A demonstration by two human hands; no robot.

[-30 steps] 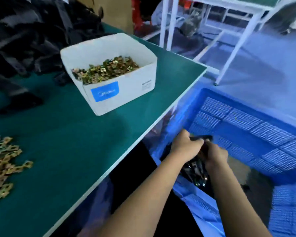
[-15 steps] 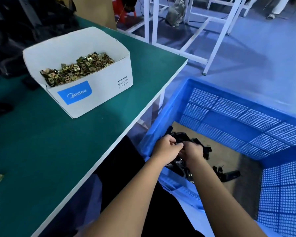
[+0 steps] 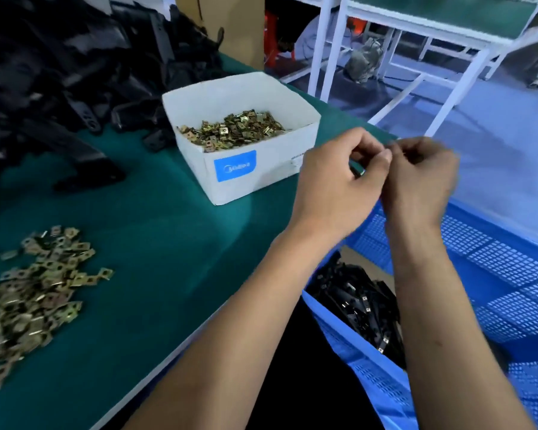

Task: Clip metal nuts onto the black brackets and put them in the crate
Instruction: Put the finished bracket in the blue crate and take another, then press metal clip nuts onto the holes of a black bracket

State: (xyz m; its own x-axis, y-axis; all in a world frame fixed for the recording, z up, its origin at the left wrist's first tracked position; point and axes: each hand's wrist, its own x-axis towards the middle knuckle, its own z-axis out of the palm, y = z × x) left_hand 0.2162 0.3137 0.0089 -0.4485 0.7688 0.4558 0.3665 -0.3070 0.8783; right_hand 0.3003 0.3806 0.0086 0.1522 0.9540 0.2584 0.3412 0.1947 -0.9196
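Brass-toned stamped nuts (image 3: 233,130) in white card box (image 3: 261,169); hands (image 3: 382,172) curled, contents unclear.

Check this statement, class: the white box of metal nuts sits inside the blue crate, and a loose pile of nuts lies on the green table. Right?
Not quite. The head view shows the white box on the green table, not inside the blue crate. The loose pile of nuts does lie on the table.
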